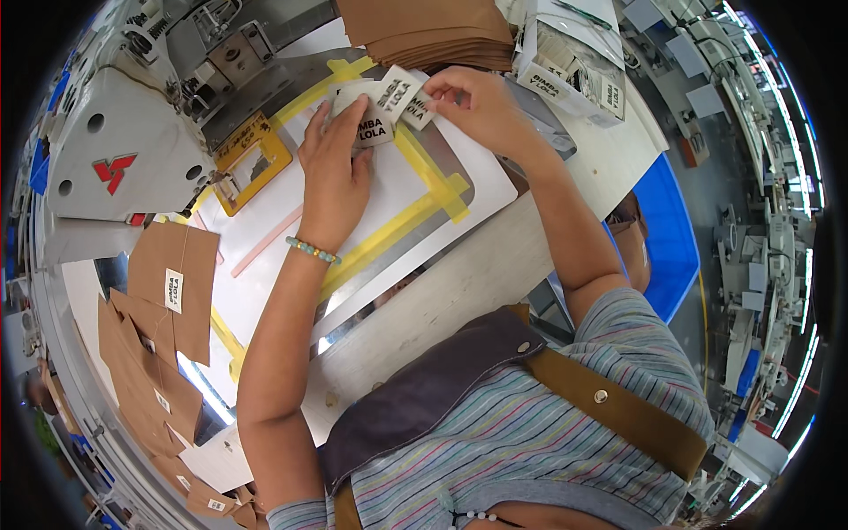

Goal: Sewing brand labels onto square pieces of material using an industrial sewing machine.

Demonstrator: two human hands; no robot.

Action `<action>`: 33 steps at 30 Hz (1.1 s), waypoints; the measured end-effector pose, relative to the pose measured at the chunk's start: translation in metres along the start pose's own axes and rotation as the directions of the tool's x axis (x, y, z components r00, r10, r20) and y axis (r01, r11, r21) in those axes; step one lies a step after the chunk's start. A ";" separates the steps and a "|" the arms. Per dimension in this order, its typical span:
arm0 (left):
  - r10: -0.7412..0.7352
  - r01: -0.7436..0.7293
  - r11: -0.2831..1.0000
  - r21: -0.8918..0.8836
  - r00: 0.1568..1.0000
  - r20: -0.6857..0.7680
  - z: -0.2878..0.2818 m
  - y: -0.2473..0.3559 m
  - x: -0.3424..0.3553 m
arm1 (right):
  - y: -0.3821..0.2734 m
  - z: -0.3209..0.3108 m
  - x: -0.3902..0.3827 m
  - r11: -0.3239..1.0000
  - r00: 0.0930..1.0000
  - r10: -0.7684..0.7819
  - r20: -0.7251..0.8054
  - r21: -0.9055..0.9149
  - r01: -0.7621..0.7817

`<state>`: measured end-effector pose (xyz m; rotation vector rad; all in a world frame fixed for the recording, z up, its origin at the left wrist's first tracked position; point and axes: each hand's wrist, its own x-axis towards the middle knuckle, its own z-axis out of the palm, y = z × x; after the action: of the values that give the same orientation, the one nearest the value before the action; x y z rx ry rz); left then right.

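My left hand (338, 168), a beaded bracelet on its wrist, rests palm down with fingers apart on a small group of white printed labels (374, 132) over the yellow-taped work sheet (455, 172). My right hand (477, 110) pinches the edge of a white label (417, 112) just right of them, overlapping another label (395, 88). A yellow rectangular frame (265, 132) lies left of my left hand, near pale pink strips (269, 243) on the sheet.
A sewing machine (124, 150) stands at left, above brown pieces with white labels (155, 327). A stack of brown pieces (424, 31) lies at the back, beside a box of labels (583, 93). A blue bin (671, 238) sits past the table's right edge.
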<state>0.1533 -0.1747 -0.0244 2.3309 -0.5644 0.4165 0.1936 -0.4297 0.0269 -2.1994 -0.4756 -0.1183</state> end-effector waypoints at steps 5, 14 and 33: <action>-0.026 0.022 0.997 -0.070 0.998 -0.050 0.003 0.002 0.001 | 0.016 -0.005 -0.001 0.999 0.999 -0.019 0.042 0.034 0.018; -0.046 0.046 0.999 -0.007 0.999 0.020 -0.031 -0.003 -0.004 | -0.002 -0.030 -0.007 0.978 0.981 0.137 0.135 -0.175 -0.112; -0.132 0.136 0.989 -0.056 0.989 0.073 -0.047 0.004 -0.002 | 0.006 0.005 -0.002 0.995 0.974 -0.100 0.202 0.011 0.100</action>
<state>0.1429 -0.1446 0.0106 2.3153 -0.4432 0.2527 0.1937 -0.4291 0.0191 -2.1971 -0.7002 0.0521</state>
